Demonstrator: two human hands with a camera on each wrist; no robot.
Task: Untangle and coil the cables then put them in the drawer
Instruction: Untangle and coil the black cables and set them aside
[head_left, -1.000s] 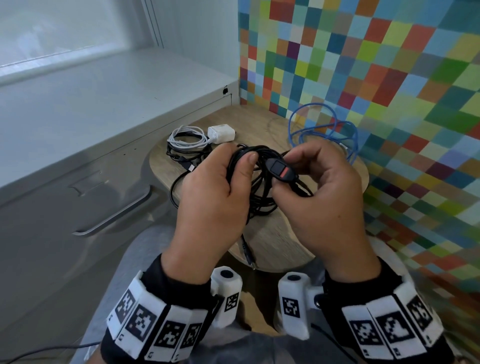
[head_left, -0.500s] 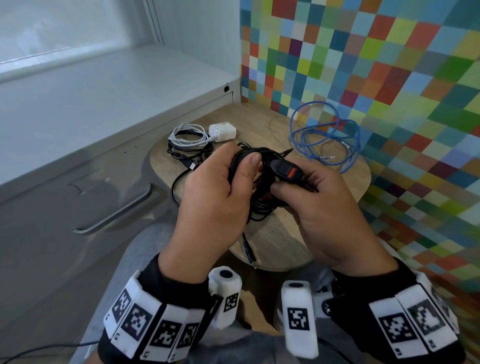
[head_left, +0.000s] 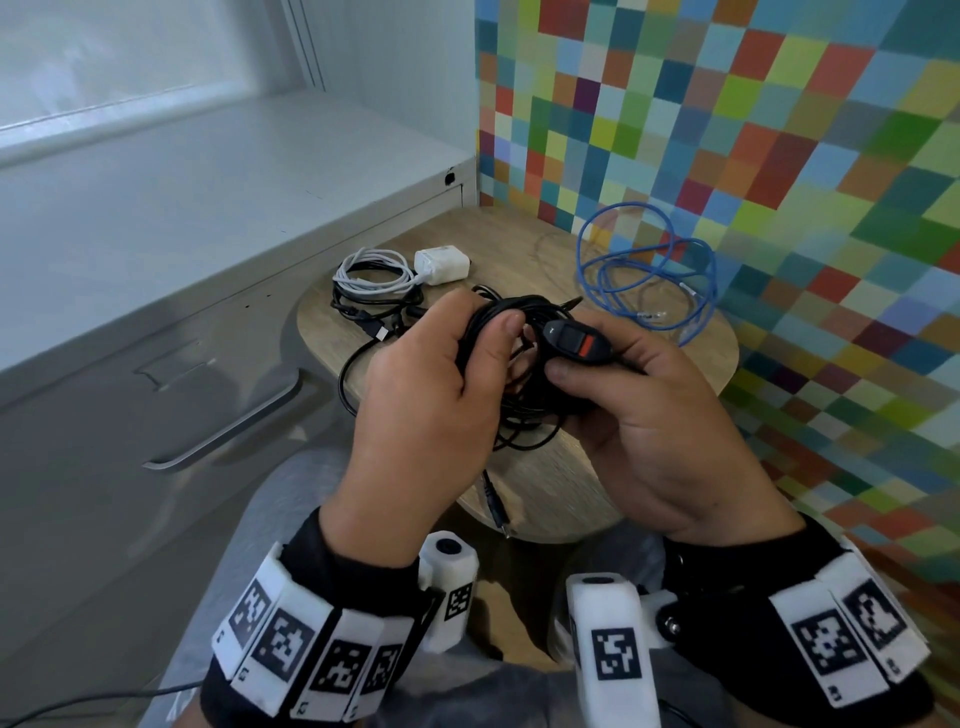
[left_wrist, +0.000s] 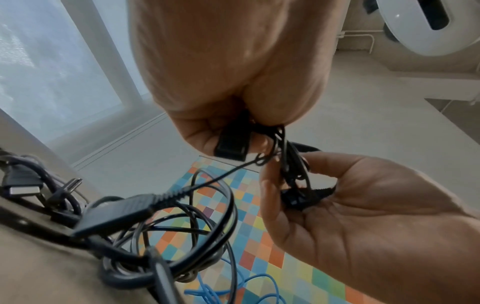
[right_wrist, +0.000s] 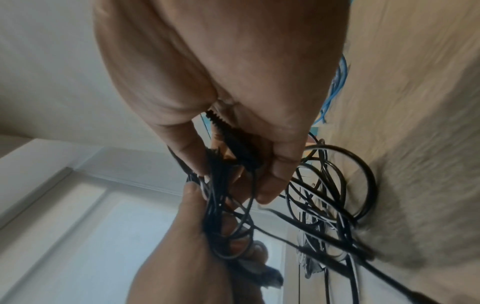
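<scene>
A tangled bundle of black cable (head_left: 511, 415) hangs just above the round wooden table (head_left: 550, 483). My left hand (head_left: 483, 332) grips its loops, thumb on top. My right hand (head_left: 584, 361) pinches the cable's black inline switch (head_left: 574, 340), which has a red button. In the left wrist view my left hand (left_wrist: 233, 142) also holds a black plug block (left_wrist: 231, 144), and loops of black cable (left_wrist: 182, 236) hang below. The right wrist view shows my right hand (right_wrist: 249, 162) pinching the switch's ribbed end (right_wrist: 218, 121) among the strands. One plug end (head_left: 496, 506) dangles toward the table's near edge.
A coiled white cable (head_left: 371, 270) with its white charger (head_left: 441, 264) lies on another black cable (head_left: 363, 306) at the table's back left. A loose blue cable (head_left: 644, 275) lies at the back right. The grey cabinet drawer (head_left: 104, 415) with its handle (head_left: 228, 426) is shut at the left.
My right hand has turned and dropped a little, so its thumb now lies under the switch. The left hand keeps its grip on the bundle.
</scene>
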